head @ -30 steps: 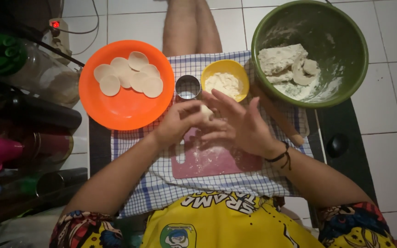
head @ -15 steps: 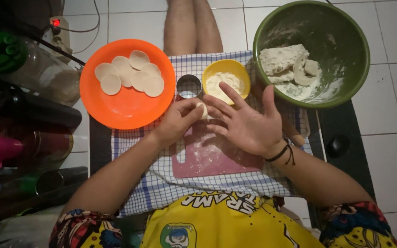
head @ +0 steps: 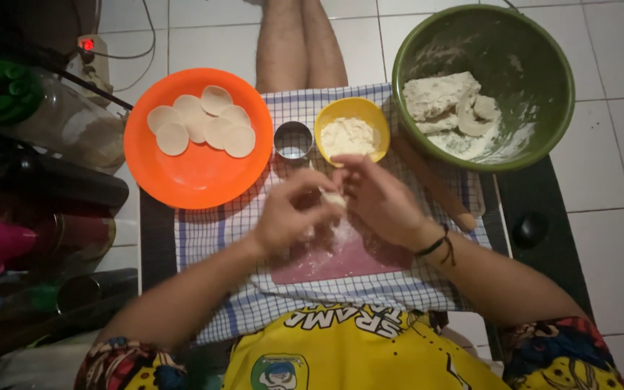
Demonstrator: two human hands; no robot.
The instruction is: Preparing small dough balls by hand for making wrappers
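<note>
Seen from above, over a blue-and-white checked cloth [head: 427, 289] spread on the white tiled floor [head: 615, 253]. Left hand [head: 290, 217] curled, fingers bent inward, pinching one side of a small pale lump of dough [head: 332, 198]. Right hand [head: 380, 202] also curled, fingertips pressed on the other side of the same lump, a dark cord bracelet [head: 438, 245] around the wrist. Lump of dough held between both hands, just above a pink floured rolling mat [head: 341, 260] lying on the cloth. Just beyond the hands, a small round metal cutter ring [head: 293, 139], and beside it a yellow plastic bowl with white flour [head: 352, 132]. To the left, a round orange plastic plate [head: 196, 173] carrying several flat round dough discs [head: 204, 123], partly overlapping. To the right, a large green plastic bowl [head: 529, 72] holding a rough mass of dough [head: 445, 101] and flour traces. Between the green bowl and the right hand, a wooden rolling pin [head: 435, 184] lying diagonally on the cloth, partly hidden by the hand.
</note>
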